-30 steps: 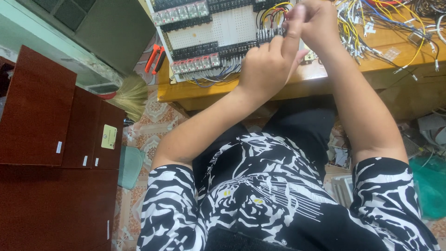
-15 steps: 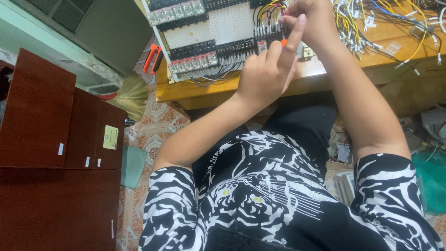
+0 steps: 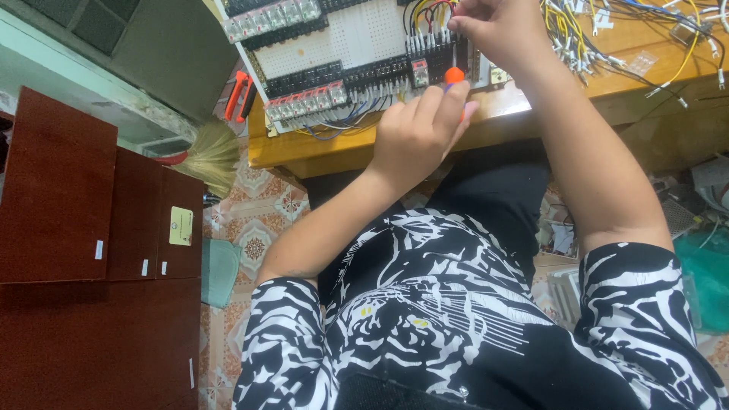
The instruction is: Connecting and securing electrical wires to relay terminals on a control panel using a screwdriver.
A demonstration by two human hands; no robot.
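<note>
My left hand (image 3: pixel 421 133) is closed round an orange-tipped screwdriver (image 3: pixel 454 76) aimed at the white control panel (image 3: pixel 357 38) on the bench (image 3: pixel 531 102) — my right hand (image 3: pixel 493 26) pinches wires (image 3: pixel 429 19) at the terminals, steadying them for tightening, I judge.

Access over the panel (image 3: pixel 357 38) is tight: relay rows (image 3: pixel 304 102) and terminal blocks (image 3: pixel 380 72) cover most of it, leaving only the perforated middle bare. The wire bundle (image 3: pixel 577 38) clutters the worktop (image 3: pixel 645 83) on the right. The front edge of the worktop below the panel is open. The cabinet (image 3: pixel 68 228) blocks the left side; a broom (image 3: pixel 205 152) lies between cabinet and worktop.
</note>
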